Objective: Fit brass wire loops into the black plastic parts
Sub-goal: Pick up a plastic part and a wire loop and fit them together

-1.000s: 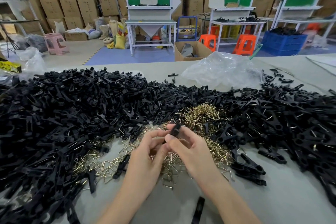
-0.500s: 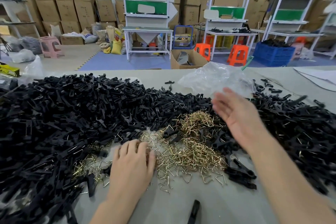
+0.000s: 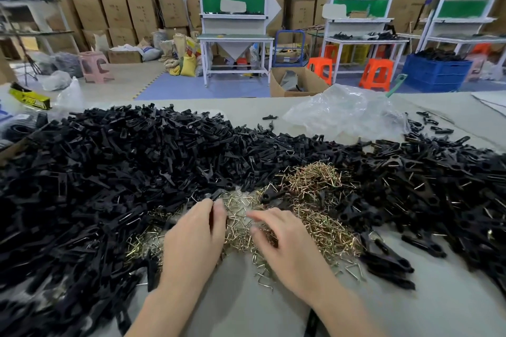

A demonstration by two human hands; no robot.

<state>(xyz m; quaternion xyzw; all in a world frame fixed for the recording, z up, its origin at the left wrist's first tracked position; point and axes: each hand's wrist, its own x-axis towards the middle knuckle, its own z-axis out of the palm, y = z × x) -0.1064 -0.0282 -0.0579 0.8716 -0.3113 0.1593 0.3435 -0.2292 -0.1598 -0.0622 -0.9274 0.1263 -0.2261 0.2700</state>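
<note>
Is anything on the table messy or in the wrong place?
The brass wire loops and black plastic parts lie in loose heaps that mix at their edges, and one stray black part sits alone past the pile, beside the clear plastic bag. Nothing looks broken.

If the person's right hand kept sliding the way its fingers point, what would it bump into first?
Most likely the heap of bent brass wire loops lying just ahead of the right hand; its blurred fingertips may already touch them. Beyond lies the left hand.

Black plastic parts (image 3: pixel 109 172) surround brass-gold wire loops (image 3: pixel 323 180) on a grey table (image 3: pixel 246 309); orange stools (image 3: pixel 376 74) behind.
</note>
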